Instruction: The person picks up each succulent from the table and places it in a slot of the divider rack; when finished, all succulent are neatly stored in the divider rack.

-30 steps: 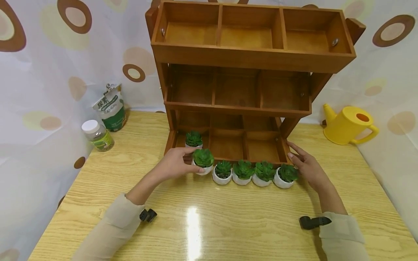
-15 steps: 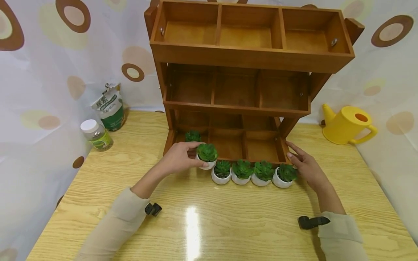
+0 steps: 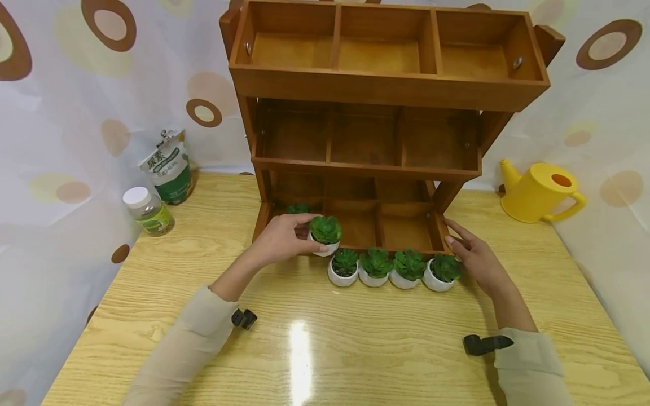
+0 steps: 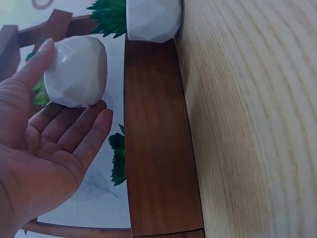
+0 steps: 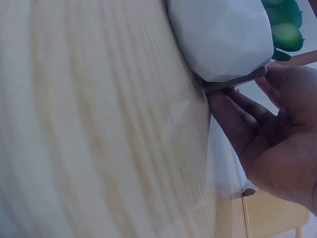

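Observation:
My left hand point(image 3: 281, 239) holds a small potted succulent point(image 3: 326, 231) by its white faceted pot point(image 4: 77, 72), thumb on one side and fingers on the other. It is lifted over the front edge of the lowest tier of a brown wooden plant shelf point(image 3: 388, 96). Another succulent point(image 3: 298, 208) sits in that tier's left compartment, partly hidden behind the hand. Along the shelf's front, several more potted succulents point(image 3: 376, 264) stand in a row on the table. My right hand point(image 3: 477, 259) grips the shelf's lower right front corner, beside the row's last pot point(image 5: 223, 37).
A yellow watering can point(image 3: 539, 193) stands on the wooden table point(image 3: 381, 344) at the right. At the left are a white-capped jar point(image 3: 149, 210) and a green-and-white pouch point(image 3: 170, 169) with a clip. A patterned cloth hangs behind the shelf.
My left hand has carried the succulent up, to the right and toward the shelf, from the row's left end to above the lowest tier's front edge. My right hand stays at the corner.

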